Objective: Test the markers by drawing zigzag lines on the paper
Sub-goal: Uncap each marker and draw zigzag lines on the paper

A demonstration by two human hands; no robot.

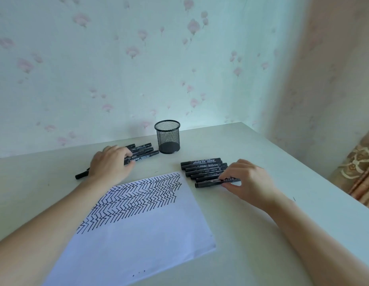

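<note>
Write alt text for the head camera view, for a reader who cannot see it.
A person's right hand pinches the nearest black marker of a row, while the left hand rests on a second group of black markers. Between them lies a white paper sheet, its upper half filled with black zigzag lines; behind it stands an empty black mesh pen cup.

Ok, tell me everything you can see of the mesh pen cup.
The mesh pen cup is a black, round holder of what looks like wire mesh, with a solid rim and a dark solid base. It stands upright and looks empty, at the back of the table near the wall. Neither hand touches it; the left group of markers lies just beside it, apparently apart.
</note>
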